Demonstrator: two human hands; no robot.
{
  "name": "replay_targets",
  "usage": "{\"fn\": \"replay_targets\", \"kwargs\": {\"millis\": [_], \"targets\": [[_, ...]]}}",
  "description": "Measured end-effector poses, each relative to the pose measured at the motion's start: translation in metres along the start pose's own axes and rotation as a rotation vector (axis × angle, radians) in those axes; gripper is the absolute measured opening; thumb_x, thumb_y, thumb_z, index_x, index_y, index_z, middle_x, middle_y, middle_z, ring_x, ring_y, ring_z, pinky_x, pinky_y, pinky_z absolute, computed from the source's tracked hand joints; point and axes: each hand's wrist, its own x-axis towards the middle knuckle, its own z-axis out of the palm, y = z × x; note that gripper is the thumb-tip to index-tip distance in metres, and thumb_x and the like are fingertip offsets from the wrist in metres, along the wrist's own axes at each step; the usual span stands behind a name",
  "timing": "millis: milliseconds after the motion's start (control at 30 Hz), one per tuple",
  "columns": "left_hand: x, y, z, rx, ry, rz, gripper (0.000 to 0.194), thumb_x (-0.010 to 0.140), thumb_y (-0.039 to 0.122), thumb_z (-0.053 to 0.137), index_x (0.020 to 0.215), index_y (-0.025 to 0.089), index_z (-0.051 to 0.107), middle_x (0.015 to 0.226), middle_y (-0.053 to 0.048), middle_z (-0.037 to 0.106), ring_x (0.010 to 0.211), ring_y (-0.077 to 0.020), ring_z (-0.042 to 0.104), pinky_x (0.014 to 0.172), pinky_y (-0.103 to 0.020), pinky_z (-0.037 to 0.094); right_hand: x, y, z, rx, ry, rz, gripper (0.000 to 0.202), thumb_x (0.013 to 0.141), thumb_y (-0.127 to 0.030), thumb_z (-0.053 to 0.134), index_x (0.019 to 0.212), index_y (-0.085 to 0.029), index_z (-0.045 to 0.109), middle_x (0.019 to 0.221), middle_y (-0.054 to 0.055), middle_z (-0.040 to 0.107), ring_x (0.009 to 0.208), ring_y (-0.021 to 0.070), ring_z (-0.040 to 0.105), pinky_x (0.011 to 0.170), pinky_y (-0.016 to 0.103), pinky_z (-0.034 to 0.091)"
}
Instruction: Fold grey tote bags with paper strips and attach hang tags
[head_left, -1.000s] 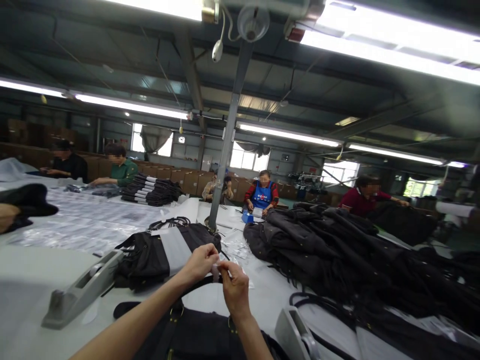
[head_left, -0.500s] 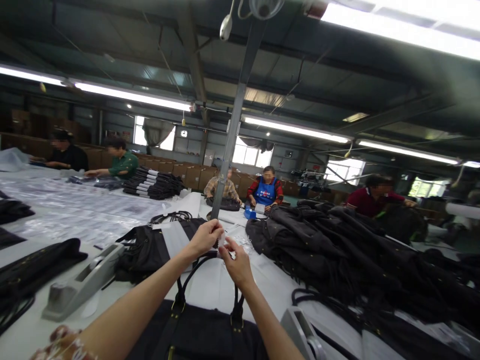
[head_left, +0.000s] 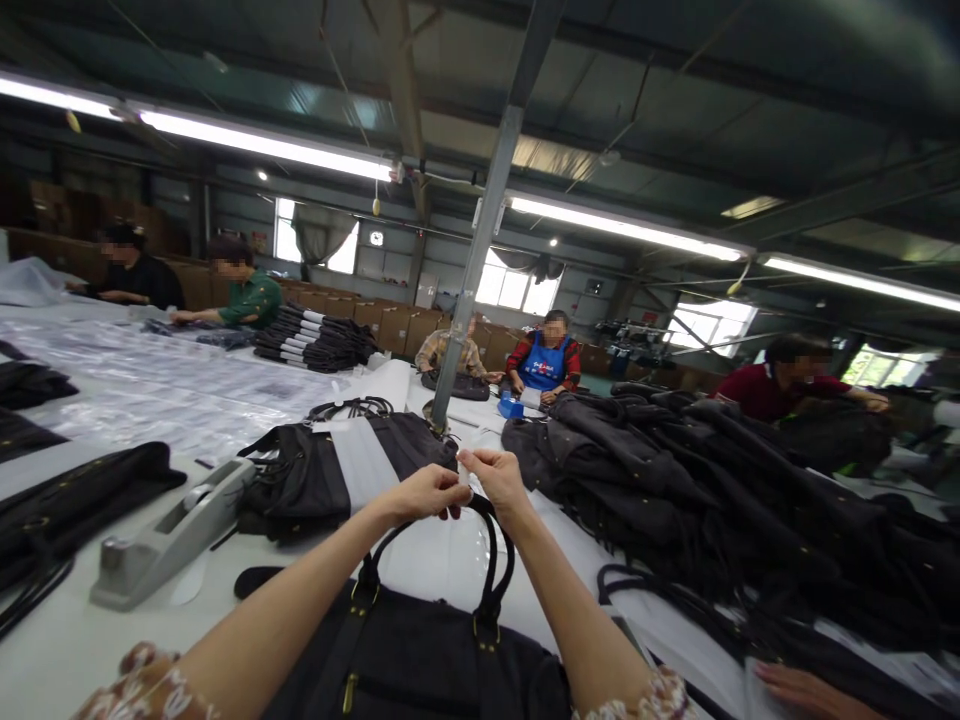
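Note:
A black handbag point(head_left: 427, 640) with brass-coloured fittings stands upright in front of me. Its looped black handles point(head_left: 501, 570) rise to my hands. My left hand point(head_left: 431, 492) is closed at the top of the handles, its fingers curled around that spot. Just right of it and slightly higher, my right hand point(head_left: 499, 485) pinches a small whitish piece point(head_left: 463, 468) between thumb and finger. The piece is thin and partly hidden by the fingers, so its kind does not show. Both hands almost touch.
Another black bag with a white band point(head_left: 365, 465) lies beyond my left forearm. A grey tape dispenser point(head_left: 169, 540) stands at left, and a heap of black bags point(head_left: 675, 490) at right. A metal post point(head_left: 472, 270) rises ahead. Another person's hand point(head_left: 814, 690) enters at lower right. Several people work farther back.
My right hand has risen above the handle top, and my left hand has lowered to it. The whole view has shifted a little. Another person's hand has appeared at lower right.

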Motion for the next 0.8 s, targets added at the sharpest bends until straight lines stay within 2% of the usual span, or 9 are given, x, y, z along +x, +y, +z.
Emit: {"fn": "replay_targets", "kwargs": {"millis": [133, 233, 300, 367, 467, 533, 600, 700, 800], "targets": [[0.013, -0.003, -0.006, 0.093, 0.023, -0.002, 0.031, 0.080, 0.042, 0.050, 0.062, 0.017, 0.056, 0.051, 0.001, 0.055, 0.048, -0.0108, 0.048, 0.051, -0.022, 0.037, 0.013, -0.001, -0.007, -0.040, 0.113, -0.046, 0.044, 0.075, -0.053, 0.057, 0.056, -0.013, 0.059, 0.050, -0.003, 0.048, 0.048, 0.0079, 0.039, 0.047, 0.021, 0.029], [0.026, -0.008, -0.016, 0.178, 0.085, 0.018, 0.026, 0.079, 0.039, 0.050, 0.069, 0.017, 0.058, 0.058, 0.002, 0.057, 0.056, -0.0117, 0.051, 0.054, -0.022, 0.037, 0.016, 0.009, -0.014, -0.121, -0.019, -0.121, 0.042, 0.077, -0.055, 0.054, 0.080, -0.014, 0.065, 0.068, 0.000, 0.061, 0.063, 0.0123, 0.053, 0.059, 0.022, 0.040], [0.034, -0.015, -0.020, 0.228, 0.094, 0.022, 0.027, 0.079, 0.042, 0.052, 0.075, 0.017, 0.060, 0.064, 0.002, 0.059, 0.061, -0.0127, 0.053, 0.058, -0.022, 0.039, 0.012, 0.028, -0.015, -0.211, -0.187, -0.104, 0.044, 0.072, -0.052, 0.062, 0.099, -0.017, 0.064, 0.080, 0.001, 0.065, 0.071, 0.0143, 0.058, 0.066, 0.024, 0.044], [0.042, -0.026, -0.022, 0.289, 0.099, 0.009, 0.030, 0.075, 0.047, 0.058, 0.075, 0.017, 0.061, 0.068, 0.001, 0.061, 0.066, -0.0144, 0.054, 0.063, -0.023, 0.040, 0.003, 0.057, -0.013, -0.336, -0.229, -0.012, 0.042, 0.071, -0.049, 0.065, 0.100, -0.019, 0.062, 0.076, 0.000, 0.064, 0.064, 0.0137, 0.059, 0.061, 0.024, 0.045], [0.057, -0.046, -0.025, 0.391, 0.157, -0.063, 0.036, 0.070, 0.051, 0.064, 0.081, 0.018, 0.062, 0.075, -0.002, 0.062, 0.075, -0.0192, 0.057, 0.070, -0.027, 0.041, -0.006, 0.103, -0.010, -0.500, -0.076, 0.128, 0.033, 0.081, -0.049, 0.050, 0.085, -0.018, 0.060, 0.064, -0.002, 0.059, 0.053, 0.0131, 0.054, 0.053, 0.024, 0.042], [0.064, -0.058, -0.024, 0.438, 0.192, -0.116, 0.039, 0.072, 0.049, 0.064, 0.097, 0.019, 0.061, 0.086, -0.005, 0.064, 0.085, -0.0226, 0.058, 0.076, -0.030, 0.042, -0.005, 0.129, -0.012, -0.564, 0.035, 0.158, 0.034, 0.085, -0.049, 0.043, 0.081, -0.019, 0.058, 0.066, 0.000, 0.058, 0.061, 0.0159, 0.056, 0.057, 0.026, 0.041], [0.061, -0.068, -0.012, 0.494, 0.238, -0.146, 0.043, 0.079, 0.045, 0.059, 0.114, 0.020, 0.056, 0.101, -0.009, 0.063, 0.099, -0.0246, 0.056, 0.086, -0.034, 0.041, 0.001, 0.150, -0.017, -0.608, 0.097, 0.176, 0.032, 0.086, -0.046, 0.042, 0.080, -0.018, 0.058, 0.071, 0.003, 0.060, 0.071, 0.0190, 0.057, 0.063, 0.027, 0.040], [0.025, -0.084, 0.035, 0.678, 0.325, -0.147, 0.046, 0.090, 0.041, 0.043, 0.132, 0.021, 0.044, 0.126, -0.013, 0.054, 0.120, -0.0259, 0.046, 0.102, -0.041, 0.033, 0.015, 0.175, -0.026, -0.656, 0.119, 0.225, 0.028, 0.086, -0.041, 0.044, 0.078, -0.018, 0.059, 0.073, 0.005, 0.061, 0.076, 0.0208, 0.058, 0.067, 0.028, 0.039], [-0.038, -0.107, 0.099, 0.754, 0.163, -0.217, 0.060, 0.085, 0.053, 0.045, 0.139, 0.029, 0.036, 0.144, -0.012, 0.038, 0.133, -0.0358, 0.030, 0.106, -0.057, 0.026, 0.027, 0.199, -0.025, -0.682, 0.083, 0.269, 0.027, 0.085, -0.039, 0.047, 0.075, -0.017, 0.060, 0.070, 0.005, 0.062, 0.074, 0.0199, 0.059, 0.065, 0.027, 0.039]]}}
